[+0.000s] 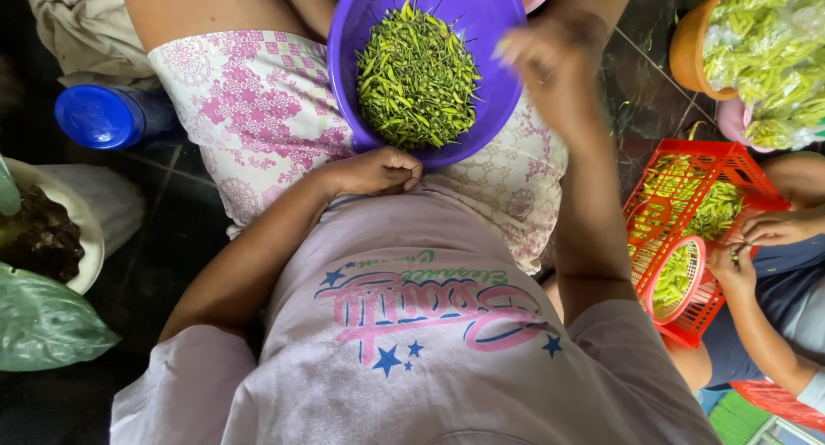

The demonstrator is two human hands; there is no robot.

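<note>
Purple basin [490, 15] of small green chillies [418, 76] rested on lap, 12 o'clock, within easy reach. Left hand [375, 171] curled closed at near rim, 6 o'clock of basin, steadying; contents of fist unseen. Right hand [550, 58] blurred at 3 o'clock rim; grip undeterminable. Blue jar [107, 116] at 9 o'clock. Red crate [730, 166] with co-worker's hands [778, 228] at 3 o'clock. Orange tub [687, 45] at 2 o'clock.

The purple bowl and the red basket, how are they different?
The purple bowl is round with solid walls; the red basket is boxy with open mesh. The bowl rests on the person's lap by the left hand; the basket sits beside another person's hands. Both hold green pieces.
</note>
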